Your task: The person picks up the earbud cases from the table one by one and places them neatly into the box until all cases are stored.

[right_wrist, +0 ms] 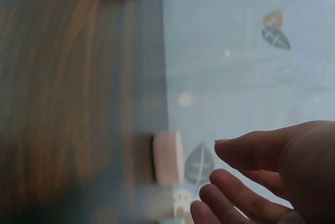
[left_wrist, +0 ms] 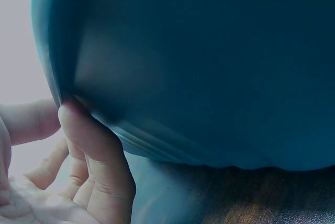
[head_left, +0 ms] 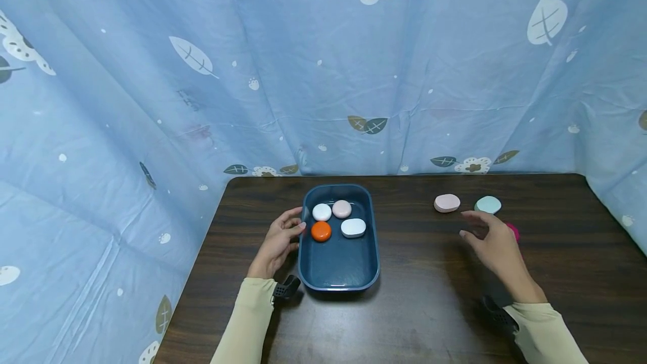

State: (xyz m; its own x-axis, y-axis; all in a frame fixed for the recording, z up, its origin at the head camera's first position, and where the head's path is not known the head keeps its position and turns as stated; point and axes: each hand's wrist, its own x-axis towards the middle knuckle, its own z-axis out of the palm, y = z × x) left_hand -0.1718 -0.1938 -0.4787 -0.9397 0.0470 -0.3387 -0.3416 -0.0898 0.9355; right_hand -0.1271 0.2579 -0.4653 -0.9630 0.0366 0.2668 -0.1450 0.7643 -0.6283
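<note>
My left hand [head_left: 279, 239] grips the left rim of a dark blue rectangular tray [head_left: 337, 268]; in the left wrist view the thumb [left_wrist: 97, 140] lies against its side wall. Inside the tray's far half sit a round white piece [head_left: 322, 212], a round pale pink piece [head_left: 341, 209], a round orange piece [head_left: 320, 231] and an oval white piece [head_left: 353, 228]. To the right, my right hand [head_left: 492, 243] hovers with nothing held, fingers and thumb apart. Just beyond its fingers lie an oval pale pink piece [head_left: 447, 203] and a mint green one [head_left: 487, 205].
A magenta piece [head_left: 513, 232] shows partly behind my right hand. The dark wooden table [head_left: 404, 319] ends at a blue patterned curtain [head_left: 323, 72] along the back and sides.
</note>
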